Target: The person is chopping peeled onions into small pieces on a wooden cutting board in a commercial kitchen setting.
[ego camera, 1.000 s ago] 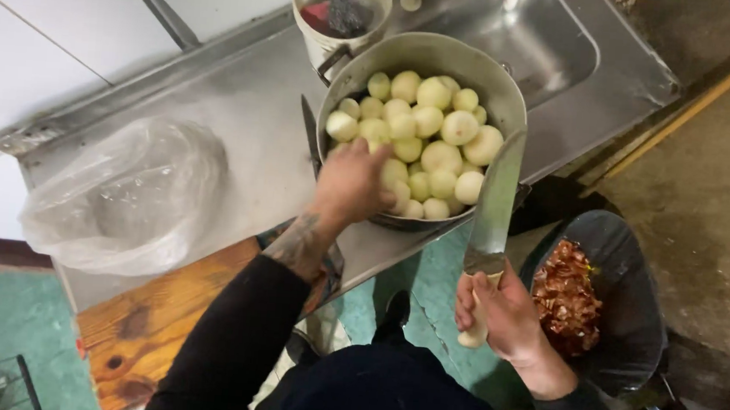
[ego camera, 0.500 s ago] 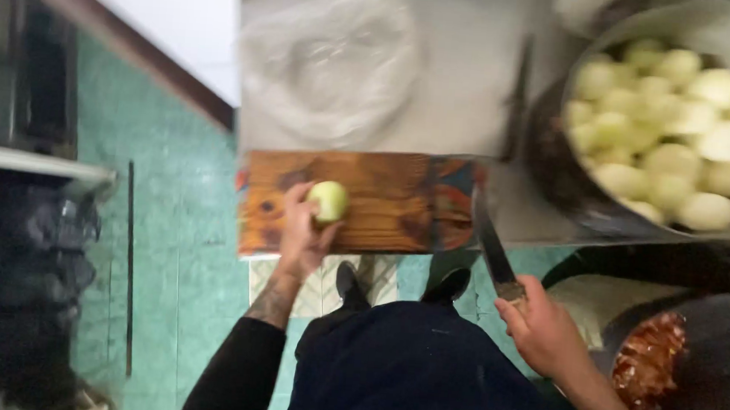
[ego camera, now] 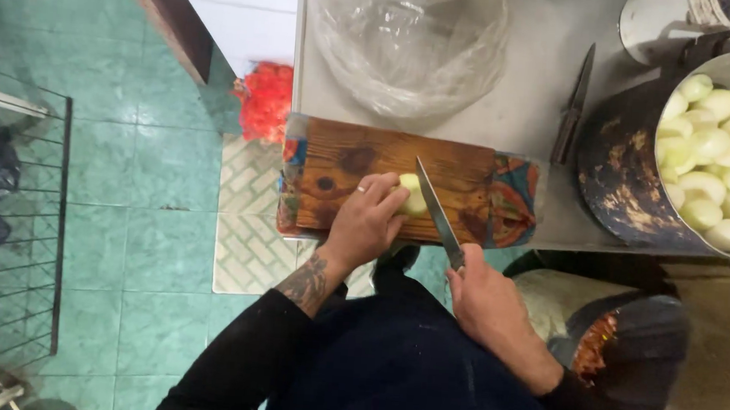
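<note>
My left hand (ego camera: 370,221) presses a peeled, pale onion (ego camera: 413,196) onto the wooden cutting board (ego camera: 359,163) at the counter's near edge. In my right hand (ego camera: 485,301) I grip a long kitchen knife (ego camera: 438,212); its blade slants up over the board, with the tip just right of the onion. A large dark pot (ego camera: 620,176) full of several peeled onions (ego camera: 715,157) stands to the right on the metal counter (ego camera: 536,88).
A crumpled clear plastic bag (ego camera: 411,37) lies behind the board. A second dark knife (ego camera: 572,108) rests beside the pot. A bin with reddish peels (ego camera: 599,345) sits below right. A red mesh sack (ego camera: 265,100) lies on the green tiled floor.
My left hand took an onion from the pot and set it on the board. The knife came from beside me to over the board. The view swung left.
</note>
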